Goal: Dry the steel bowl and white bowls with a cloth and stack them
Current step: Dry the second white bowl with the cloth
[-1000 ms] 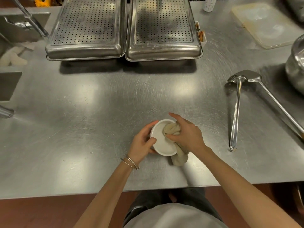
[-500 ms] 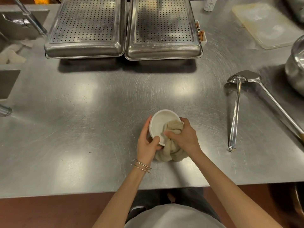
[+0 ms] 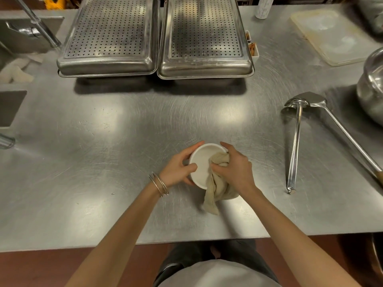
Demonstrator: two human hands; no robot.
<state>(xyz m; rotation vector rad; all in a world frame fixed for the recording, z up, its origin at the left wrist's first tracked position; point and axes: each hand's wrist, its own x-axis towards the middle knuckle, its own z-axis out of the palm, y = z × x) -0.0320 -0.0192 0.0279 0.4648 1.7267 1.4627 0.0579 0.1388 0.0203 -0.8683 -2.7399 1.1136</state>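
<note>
White ceramic bowl (image 3: 202, 162) is tipped up on edge, mouth towards the camera, near the front middle of the steel counter (image 3: 124, 141). Can't tell whether its base touches the counter.

- Left hand (image 3: 176, 170): fingers wrapped over the far rim, thumb on the near rim, gripping the bowl.
- Right hand (image 3: 236, 170): fingers clenched round a bunched beige cloth (image 3: 217, 183), pressing it inside the bowl on the right side. The cloth's tail hangs over the rim down to the counter.
- What looks like the steel bowl (image 3: 371, 90) sits at the right edge, cut off by the frame, well apart from the hands. No other white bowls and no stack in view.

Step, as I read it: wiping the bowl's inside. To do it well:
- Left hand turns the bowl and the right holds the wad in place, so the whole wall gets covered.
- Push the wad into the bottom corner, since water pools there.
- Fold the hanging tail over the rim and do the outside and foot too.
- Grip the rim firmly: wet glaze is slippery and the counter is hard.

Ladle (image 3: 294, 141) and long-handled turner (image 3: 342, 137) lie to the right, out of the way.
</note>
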